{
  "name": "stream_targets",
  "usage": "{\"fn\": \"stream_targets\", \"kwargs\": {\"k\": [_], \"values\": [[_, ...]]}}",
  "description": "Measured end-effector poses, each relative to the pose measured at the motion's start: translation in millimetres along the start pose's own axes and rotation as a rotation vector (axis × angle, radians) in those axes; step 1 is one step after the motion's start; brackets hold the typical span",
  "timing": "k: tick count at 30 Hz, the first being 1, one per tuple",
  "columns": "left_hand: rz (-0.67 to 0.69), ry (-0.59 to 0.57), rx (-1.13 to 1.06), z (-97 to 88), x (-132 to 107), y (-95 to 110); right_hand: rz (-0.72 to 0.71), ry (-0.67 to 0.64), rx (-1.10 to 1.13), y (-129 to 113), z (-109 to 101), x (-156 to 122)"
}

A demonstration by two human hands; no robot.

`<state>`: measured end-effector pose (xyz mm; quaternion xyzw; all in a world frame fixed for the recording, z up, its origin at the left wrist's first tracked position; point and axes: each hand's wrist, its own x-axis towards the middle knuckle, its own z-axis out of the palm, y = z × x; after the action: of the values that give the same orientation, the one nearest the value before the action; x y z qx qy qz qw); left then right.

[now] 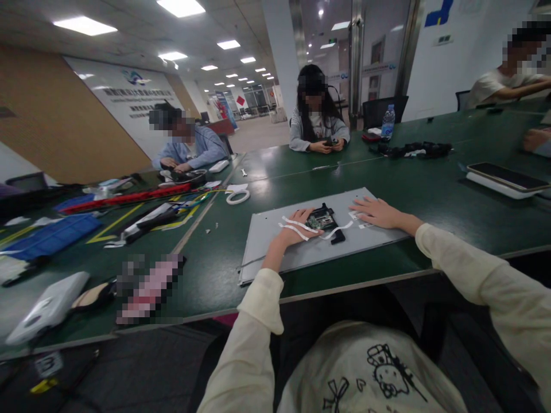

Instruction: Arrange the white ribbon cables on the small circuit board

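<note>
A black device (338,236) with an exposed circuit board (319,221) lies on a light grey panel (269,226) in front of me. My left hand (297,228) rests at the device's left side, fingers stretched out and touching or very near its edge. Narrow white strips (297,232) lie across the back of this hand. Another white strip (338,230) curves over the panel from the device toward my right hand (376,213). That hand lies flat on the panel with its fingers apart, over or beside small white pieces (365,225).
A roll of white tape (238,197) lies left of the panel. Farther left are a blue tray (54,236), a pink-covered phone-shaped item (150,289) and a white device (47,307). A phone (508,175) rests on a white box at right. Several people sit around the green table (215,252).
</note>
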<state>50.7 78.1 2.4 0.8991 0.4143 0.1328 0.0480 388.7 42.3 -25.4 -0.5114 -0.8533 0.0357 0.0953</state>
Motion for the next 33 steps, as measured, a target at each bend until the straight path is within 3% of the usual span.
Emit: {"fn": "stream_targets", "kwargs": {"k": [12, 16, 21, 26, 33], "values": [[-0.047, 0.034, 0.036, -5.1, -4, 1, 0.024, -0.009, 0.040, -2, 0, 0], [0.032, 0.045, 0.030, -14.4, -11, 12, 0.038, -0.012, 0.059, -2, 0, 0], [0.120, -0.041, -0.016, -18.7, -13, 21, 0.024, 0.012, 0.058, -1, 0, 0], [0.179, -0.057, -0.108, -17.7, -11, 14, 0.020, 0.027, 0.055, 0, 1, 0], [0.156, -0.069, -0.142, -17.9, -6, 8, 0.019, 0.010, 0.072, 1, 0, 0]]}}
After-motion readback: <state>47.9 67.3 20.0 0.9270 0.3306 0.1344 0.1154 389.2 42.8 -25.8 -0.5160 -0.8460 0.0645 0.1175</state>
